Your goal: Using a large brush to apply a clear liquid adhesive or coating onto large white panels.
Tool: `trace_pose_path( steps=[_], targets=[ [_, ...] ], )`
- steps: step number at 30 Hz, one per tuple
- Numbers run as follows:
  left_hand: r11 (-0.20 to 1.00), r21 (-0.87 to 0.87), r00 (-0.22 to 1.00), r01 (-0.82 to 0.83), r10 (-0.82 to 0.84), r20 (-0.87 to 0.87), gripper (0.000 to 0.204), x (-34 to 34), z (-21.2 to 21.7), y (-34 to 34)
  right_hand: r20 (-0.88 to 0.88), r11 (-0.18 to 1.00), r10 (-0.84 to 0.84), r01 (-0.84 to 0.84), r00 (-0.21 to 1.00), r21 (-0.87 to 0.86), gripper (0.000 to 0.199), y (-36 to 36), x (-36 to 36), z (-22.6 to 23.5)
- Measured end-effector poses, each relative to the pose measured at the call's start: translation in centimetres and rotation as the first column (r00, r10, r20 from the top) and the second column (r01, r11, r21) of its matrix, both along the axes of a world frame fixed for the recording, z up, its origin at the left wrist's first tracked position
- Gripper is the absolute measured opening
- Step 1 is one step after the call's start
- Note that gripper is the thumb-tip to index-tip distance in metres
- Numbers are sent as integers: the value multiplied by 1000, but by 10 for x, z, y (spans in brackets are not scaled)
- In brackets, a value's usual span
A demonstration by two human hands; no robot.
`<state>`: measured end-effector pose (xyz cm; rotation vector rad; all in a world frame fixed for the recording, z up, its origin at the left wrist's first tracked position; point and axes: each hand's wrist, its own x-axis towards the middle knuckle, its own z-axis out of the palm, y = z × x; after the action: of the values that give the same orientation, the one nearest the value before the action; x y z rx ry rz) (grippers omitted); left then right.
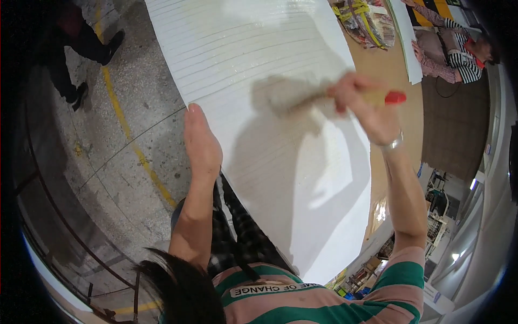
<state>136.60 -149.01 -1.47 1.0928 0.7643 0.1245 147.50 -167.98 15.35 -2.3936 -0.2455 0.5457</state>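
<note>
A large white sheet [259,178] with thin lines across its far part lies before me; wet-looking glossy patches show on it. My right hand [361,102] is closed around a brush with a red handle end [395,97]. Its blurred bristle end points left, over or on the middle of the sheet; I cannot tell if it touches. At the sheet's left edge, my left hand [203,140] grips with the thumb side showing, its other fingers mostly hidden. Shadows of my arm and the brush fall across the sheet.
Under the sheet is a tan tabletop [407,129], bearing a clear bundle with yellow strips [367,24] at the far right. Another person [448,51] works at white sheets beyond it. Someone's legs [81,40] stand at far left, near a yellow floor line [121,116].
</note>
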Motion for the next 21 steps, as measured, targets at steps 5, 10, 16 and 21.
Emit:
trace_pose_path(
  steps=[5, 10, 16, 21],
  targets=[
    [998, 55, 1000, 16, -17, 6, 58, -4, -1, 9, -105, 998, -56, 57, 993, 5, 17, -13, -8, 20],
    [993, -112, 998, -45, 50, 36, 53, 0, 3, 0, -17, 998, -58, 58, 998, 12, 22, -2, 26, 1],
    [980, -195, 998, -45, 52, 30, 49, -2, 14, 2, 76, 990, -105, 97, 992, 104, 20, 60, 21, 15],
    [964, -264, 972, -26, 86, 218, 41, -9, 3, 1, 96, 975, 220, -214, 971, -64, 17, 77, 13, 3]
  ],
)
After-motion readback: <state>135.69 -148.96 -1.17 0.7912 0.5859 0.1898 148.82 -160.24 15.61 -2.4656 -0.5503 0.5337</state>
